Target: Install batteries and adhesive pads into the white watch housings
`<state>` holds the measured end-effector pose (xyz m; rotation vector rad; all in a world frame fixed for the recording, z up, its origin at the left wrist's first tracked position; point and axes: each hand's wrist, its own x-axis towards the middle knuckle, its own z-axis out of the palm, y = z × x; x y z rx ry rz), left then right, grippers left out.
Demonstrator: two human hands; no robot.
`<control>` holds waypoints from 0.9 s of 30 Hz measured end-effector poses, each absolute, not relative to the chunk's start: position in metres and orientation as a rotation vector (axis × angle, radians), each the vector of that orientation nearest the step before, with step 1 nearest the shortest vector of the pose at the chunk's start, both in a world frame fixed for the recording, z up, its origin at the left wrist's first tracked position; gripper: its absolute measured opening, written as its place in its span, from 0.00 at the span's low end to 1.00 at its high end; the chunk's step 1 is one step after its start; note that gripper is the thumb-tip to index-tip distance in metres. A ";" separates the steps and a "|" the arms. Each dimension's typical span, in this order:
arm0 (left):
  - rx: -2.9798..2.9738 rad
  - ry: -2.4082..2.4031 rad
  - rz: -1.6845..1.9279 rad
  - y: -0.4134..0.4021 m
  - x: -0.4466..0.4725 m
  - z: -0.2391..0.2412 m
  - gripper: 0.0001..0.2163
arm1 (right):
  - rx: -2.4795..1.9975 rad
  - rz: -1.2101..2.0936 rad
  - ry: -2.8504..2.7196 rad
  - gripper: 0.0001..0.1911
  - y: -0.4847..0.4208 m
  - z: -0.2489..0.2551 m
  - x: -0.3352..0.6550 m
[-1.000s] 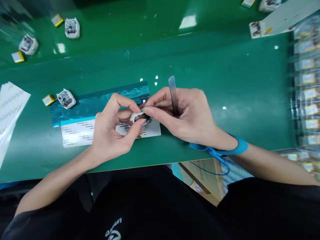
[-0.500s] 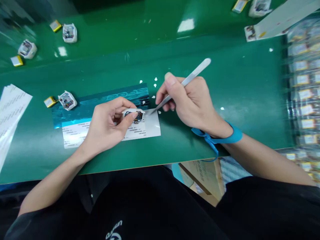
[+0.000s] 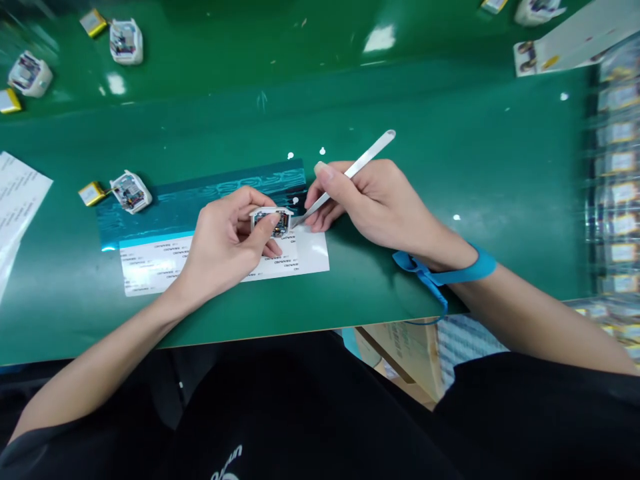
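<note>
Between thumb and fingers, my left hand (image 3: 227, 233) grips a small white device housing (image 3: 285, 220) with its circuit board exposed and facing up. It is held over a white printed sheet (image 3: 310, 253) that overlaps a teal film strip (image 3: 200, 197). My right hand (image 3: 370, 200) is closed on metal tweezers (image 3: 367, 155), pen-fashion, with a blue wrist strap (image 3: 465, 269) round the wrist. The tweezer tips touch or nearly touch the housing's right side; whether they pinch anything is too small to tell.
Another open housing (image 3: 131, 192) with a yellow-edged battery (image 3: 93, 194) sits left of my hands. More housings (image 3: 127, 41) lie at the back left. Small white pieces (image 3: 323, 151) dot the green bench (image 3: 425, 120). Trays of batteries (image 3: 620, 193) line the right side; paper sheets (image 3: 20, 193) lie left.
My right hand with the tweezers has moved left, bringing the tips to the housing's right side. The housing is tilted a little differently in my left hand. The view has shifted slightly.
</note>
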<state>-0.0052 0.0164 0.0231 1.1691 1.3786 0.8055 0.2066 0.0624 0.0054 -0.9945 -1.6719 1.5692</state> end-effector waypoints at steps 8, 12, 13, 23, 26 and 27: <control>1.148 1.373 0.840 0.016 -0.005 0.020 0.04 | -1.053 1.775 -1.521 0.26 0.070 0.013 0.209; 1.131 1.333 0.882 0.017 -0.006 0.024 0.04 | -1.021 1.657 -1.408 0.22 0.072 0.014 0.209; 1.131 1.314 0.893 0.017 -0.006 0.027 0.03 | -0.988 1.605 -1.385 0.20 0.070 0.015 0.209; 1.168 1.032 0.930 0.002 -0.002 0.039 0.15 | -0.810 1.500 -1.330 0.11 0.041 0.027 0.198; 1.174 1.011 0.964 0.000 -0.001 0.036 0.15 | -0.836 1.499 -1.325 0.11 0.042 0.027 0.198; 1.175 1.007 0.974 -0.001 -0.001 0.035 0.15 | -0.840 1.492 -1.330 0.11 0.043 0.027 0.198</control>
